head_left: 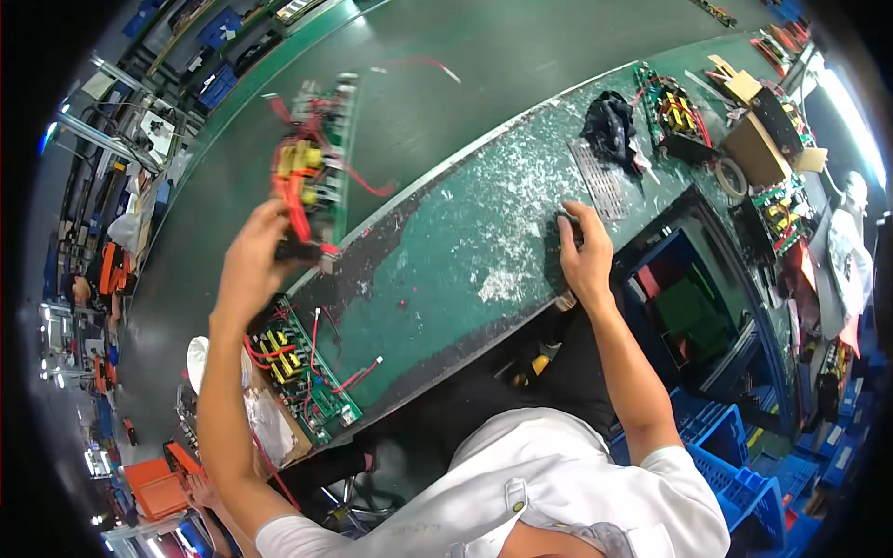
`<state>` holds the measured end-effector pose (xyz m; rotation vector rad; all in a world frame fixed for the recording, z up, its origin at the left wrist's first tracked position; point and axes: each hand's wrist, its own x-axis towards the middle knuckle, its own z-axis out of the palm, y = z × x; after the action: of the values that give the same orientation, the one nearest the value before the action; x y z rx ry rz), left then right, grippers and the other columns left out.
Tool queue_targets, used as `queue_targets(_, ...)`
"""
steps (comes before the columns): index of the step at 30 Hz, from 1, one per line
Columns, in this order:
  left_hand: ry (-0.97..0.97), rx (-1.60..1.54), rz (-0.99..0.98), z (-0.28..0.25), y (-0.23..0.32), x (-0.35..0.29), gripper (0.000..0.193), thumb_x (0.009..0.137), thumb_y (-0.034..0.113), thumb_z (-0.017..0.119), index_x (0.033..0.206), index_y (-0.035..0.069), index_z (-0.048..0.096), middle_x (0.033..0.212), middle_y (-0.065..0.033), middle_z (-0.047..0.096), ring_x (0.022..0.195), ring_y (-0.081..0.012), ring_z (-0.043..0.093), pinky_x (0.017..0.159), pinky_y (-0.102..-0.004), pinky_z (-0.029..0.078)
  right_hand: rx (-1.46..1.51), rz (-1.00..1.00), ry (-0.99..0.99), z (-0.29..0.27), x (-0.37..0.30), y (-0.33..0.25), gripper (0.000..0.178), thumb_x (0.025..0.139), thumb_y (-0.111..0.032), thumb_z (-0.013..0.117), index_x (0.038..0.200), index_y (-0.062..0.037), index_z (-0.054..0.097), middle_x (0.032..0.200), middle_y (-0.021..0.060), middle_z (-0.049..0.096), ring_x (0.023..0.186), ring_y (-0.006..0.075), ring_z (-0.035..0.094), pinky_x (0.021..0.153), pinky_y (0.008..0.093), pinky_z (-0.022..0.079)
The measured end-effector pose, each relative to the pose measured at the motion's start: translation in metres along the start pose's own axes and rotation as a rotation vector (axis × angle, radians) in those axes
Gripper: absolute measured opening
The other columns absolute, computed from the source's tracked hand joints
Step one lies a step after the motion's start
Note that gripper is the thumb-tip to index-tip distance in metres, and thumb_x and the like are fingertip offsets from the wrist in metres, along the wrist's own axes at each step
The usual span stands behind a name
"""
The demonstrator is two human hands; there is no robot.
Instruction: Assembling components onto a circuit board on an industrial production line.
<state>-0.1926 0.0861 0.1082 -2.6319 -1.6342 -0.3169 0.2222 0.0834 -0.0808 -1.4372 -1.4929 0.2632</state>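
My left hand (253, 259) grips the near end of a long green circuit board (316, 167) with yellow transformers and red wires. The board is held up over the bench's far left part, and motion blurs it slightly. My right hand (586, 260) hovers at or just over the worn green bench (465, 223); whether it touches cannot be told. Its thumb and fingers are apart, with nothing between them. Below my left hand, a second circuit board (302, 372) with yellow transformers and loose red wires lies at the bench's left end.
A black cloth (609, 130) and a perforated metal plate (600, 179) lie right of centre. Further circuit boards (674, 112), a tape roll (731, 177) and a cardboard box (755, 149) crowd the right end. A dark-framed opening (693, 298) and blue crates (726, 465) are at lower right.
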Motion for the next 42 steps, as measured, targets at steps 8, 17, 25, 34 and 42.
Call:
queue_targets(8, -0.203, 0.007, 0.442, 0.065, 0.083, -0.034, 0.031, 0.087, 0.01, 0.064, 0.118, 0.004, 0.062, 0.115, -0.0055, 0.06, 0.106, -0.0256, 0.061, 0.082, -0.0399, 0.057, 0.606, 0.339, -0.043, -0.036, -0.033, 0.019, 0.026, 0.098, -0.008, 0.058, 0.123, 0.0005, 0.059, 0.116, 0.005, 0.064, 0.101, 0.0114, 0.061, 0.087, 0.0245, 0.047)
queue_targets(17, -0.392, -0.087, 0.269, 0.037, 0.095, -0.042, 0.041, 0.081, 0.002, 0.064, 0.122, 0.005, 0.063, 0.132, -0.0096, 0.058, 0.119, -0.0299, 0.056, 0.102, -0.0378, 0.046, 0.628, 0.324, 0.038, -0.053, -0.062, -0.01, 0.026, 0.098, -0.008, 0.057, 0.122, 0.0018, 0.059, 0.107, 0.0081, 0.066, 0.096, 0.0131, 0.064, 0.084, 0.0257, 0.05)
queue_targets(25, 0.707, -2.545, 0.328, 0.007, 0.081, 0.038, 0.03, 0.093, 0.02, 0.063, 0.116, 0.0, 0.059, 0.115, -0.015, 0.063, 0.11, -0.0247, 0.058, 0.088, -0.0383, 0.048, 1.751, 0.319, -0.924, 0.049, -0.067, -0.187, 0.075, 0.092, -0.021, 0.067, 0.152, -0.0063, 0.024, 0.145, 0.0176, 0.045, 0.134, 0.0249, 0.045, 0.109, 0.0402, 0.038)
queue_targets(34, 0.893, -2.435, 0.278, -0.034, 0.016, 0.04, 0.035, 0.101, 0.032, 0.045, 0.108, -0.002, 0.054, 0.1, -0.0118, 0.059, 0.086, -0.0219, 0.055, 0.071, -0.0366, 0.044, 1.832, 1.076, -1.178, 0.038, -0.181, -0.198, 0.056, 0.099, -0.039, 0.056, 0.143, -0.0082, 0.041, 0.136, 0.0054, 0.054, 0.124, 0.0188, 0.054, 0.103, 0.0395, 0.045)
queue_targets(42, 1.154, -1.875, 0.164, -0.035, 0.009, 0.059, 0.025, 0.095, 0.017, 0.056, 0.107, -0.005, 0.058, 0.104, -0.015, 0.059, 0.089, -0.0231, 0.052, 0.073, -0.0338, 0.043, 1.528, 1.634, -1.741, -0.007, -0.201, -0.212, 0.064, 0.095, -0.056, 0.056, 0.138, -0.0106, 0.046, 0.122, 0.0025, 0.058, 0.111, 0.0172, 0.06, 0.094, 0.0407, 0.05)
